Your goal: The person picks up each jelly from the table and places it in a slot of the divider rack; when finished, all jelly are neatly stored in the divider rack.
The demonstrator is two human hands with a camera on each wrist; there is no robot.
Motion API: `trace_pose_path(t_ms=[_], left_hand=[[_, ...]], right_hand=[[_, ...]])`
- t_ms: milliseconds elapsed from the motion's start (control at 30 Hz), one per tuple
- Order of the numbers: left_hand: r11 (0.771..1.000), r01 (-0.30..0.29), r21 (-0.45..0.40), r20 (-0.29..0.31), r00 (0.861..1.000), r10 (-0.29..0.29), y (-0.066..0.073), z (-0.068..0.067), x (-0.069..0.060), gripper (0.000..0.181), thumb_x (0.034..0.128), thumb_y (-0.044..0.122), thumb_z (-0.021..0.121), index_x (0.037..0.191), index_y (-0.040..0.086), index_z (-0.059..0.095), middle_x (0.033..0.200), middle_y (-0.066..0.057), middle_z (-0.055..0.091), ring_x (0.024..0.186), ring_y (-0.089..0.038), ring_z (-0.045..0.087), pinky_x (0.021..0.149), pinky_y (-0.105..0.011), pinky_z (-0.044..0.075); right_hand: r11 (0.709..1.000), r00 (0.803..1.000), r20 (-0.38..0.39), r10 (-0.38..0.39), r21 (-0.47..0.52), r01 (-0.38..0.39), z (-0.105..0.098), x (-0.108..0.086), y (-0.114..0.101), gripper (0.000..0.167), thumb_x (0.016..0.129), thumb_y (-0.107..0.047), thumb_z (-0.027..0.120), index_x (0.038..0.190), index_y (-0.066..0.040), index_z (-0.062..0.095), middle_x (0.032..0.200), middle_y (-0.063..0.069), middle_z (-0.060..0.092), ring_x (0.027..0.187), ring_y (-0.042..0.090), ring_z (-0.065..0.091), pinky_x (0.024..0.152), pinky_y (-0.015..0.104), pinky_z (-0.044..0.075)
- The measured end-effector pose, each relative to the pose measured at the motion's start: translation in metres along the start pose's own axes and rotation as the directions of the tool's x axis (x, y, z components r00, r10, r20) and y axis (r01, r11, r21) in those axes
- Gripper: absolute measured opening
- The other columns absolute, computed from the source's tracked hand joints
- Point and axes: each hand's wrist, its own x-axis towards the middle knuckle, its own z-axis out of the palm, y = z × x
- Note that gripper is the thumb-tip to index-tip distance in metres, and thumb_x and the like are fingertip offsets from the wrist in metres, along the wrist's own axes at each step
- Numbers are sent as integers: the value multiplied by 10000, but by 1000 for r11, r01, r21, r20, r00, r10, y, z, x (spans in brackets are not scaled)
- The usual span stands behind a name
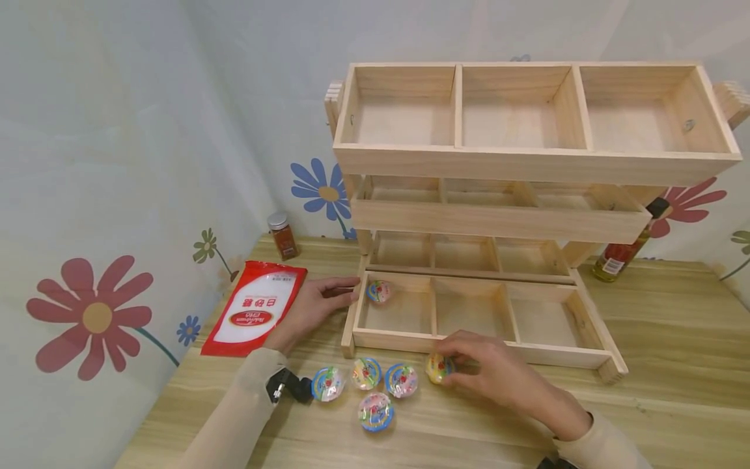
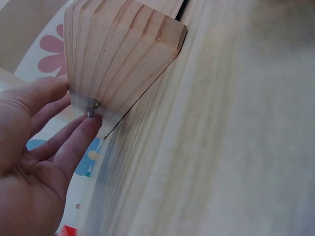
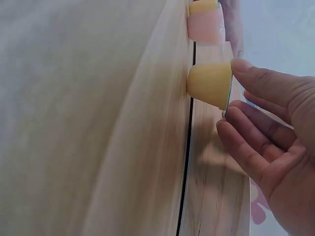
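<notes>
My right hand [image 1: 492, 372] pinches the rim of a yellow jelly cup [image 1: 438, 369] between thumb and fingers, in front of a wooden rack [image 1: 498, 223]. In the right wrist view this yellow cup [image 3: 209, 84] has its base on the table. My left hand [image 1: 313, 306] has its fingers stretched out to the rack's left side. Its fingertips touch the side board [image 2: 118, 54] by a metal bolt [image 2: 92, 105]. One pink jelly cup [image 1: 378, 292] sits in the bottom tier's left compartment. Several more cups, including a pink one [image 1: 375, 412], stand on the table between my hands.
A red and white packet [image 1: 254, 309] lies beside my left forearm, with a small spice jar [image 1: 283, 236] behind it. Behind the rack's right side stands a dark-capped bottle [image 1: 627, 251]. The rack's upper tiers [image 1: 527, 163] overhang its lower compartments.
</notes>
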Motion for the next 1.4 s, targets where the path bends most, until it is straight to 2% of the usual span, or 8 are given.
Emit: trace_pose_path(t_ms=[133, 333, 467, 833, 1000, 1100, 1200, 1400], left_hand=[[1000, 2, 18, -5, 1000, -2, 1, 0, 0, 391, 980, 150, 790, 1347, 30, 730, 1300, -124, 736, 1197, -280, 690, 949, -278, 541], [999, 10, 34, -7, 1000, -10, 1, 0, 0, 393, 982, 166, 790, 1350, 41, 731, 1301, -114, 737, 1195, -274, 692, 967, -309, 540], [999, 9, 42, -3, 1000, -9, 0, 0, 0, 399, 983, 181, 791, 1354, 46, 730, 1308, -113, 734, 1201, -282, 688, 992, -351, 537], [999, 7, 31, 2, 1000, -7, 1, 0, 0, 399, 985, 167, 787, 1358, 40, 725, 1318, -114, 730, 1204, -285, 685, 984, -333, 541], [1000, 8, 20, -2, 1000, -8, 1, 0, -1, 401, 983, 157, 788, 1359, 34, 723, 1315, -116, 731, 1204, -283, 685, 968, -293, 536], [1000, 9, 8, -5, 1000, -9, 1, 0, -1, 404, 981, 152, 790, 1359, 29, 722, 1312, -121, 731, 1203, -285, 684, 957, -276, 535], [1000, 13, 1, -6, 1000, -13, 1, 0, -1, 408, 979, 159, 794, 1360, 33, 723, 1313, -118, 731, 1205, -281, 682, 957, -277, 534], [1000, 17, 7, -5, 1000, -17, 1, 0, -1, 414, 977, 182, 799, 1360, 42, 725, 1315, -113, 731, 1206, -282, 682, 976, -309, 530]], right_hand=[[1000, 1000, 20, 24, -10, -24, 0, -1, -2, 454, 824, -112, 918, 1245, -56, 759, 1229, 61, 744, 1017, 178, 734, 834, 324, 616], [990, 1000, 13, 0, -138, 2, 0, -1, -2, 436, 814, -201, 929, 1220, -128, 788, 1254, 0, 754, 1137, 228, 707, 933, 457, 585], [990, 999, 34, 23, -138, -18, 0, -1, -3, 425, 833, -208, 918, 1228, -122, 786, 1268, -2, 751, 1170, 258, 701, 973, 492, 566], [997, 998, 52, 25, -77, -21, 2, -2, -4, 414, 859, -214, 900, 1235, -104, 767, 1271, 28, 740, 1131, 222, 708, 929, 384, 589], [995, 994, 86, 65, -77, -59, 3, -4, -4, 413, 896, -288, 867, 1256, -117, 758, 1310, 36, 726, 1197, 254, 689, 999, 462, 557], [995, 992, 95, 78, -69, -72, 4, -4, -5, 417, 906, -301, 859, 1263, -112, 752, 1314, 39, 723, 1153, 210, 696, 977, 439, 567], [997, 993, 94, 77, -37, -74, 6, -4, -4, 417, 913, -289, 858, 1265, -97, 744, 1279, 30, 729, 1041, 119, 684, 891, 359, 587], [995, 992, 80, 95, 6, -95, 8, -4, -4, 391, 924, -281, 861, 1254, -104, 746, 1244, 4, 729, 999, 80, 664, 851, 319, 587]])
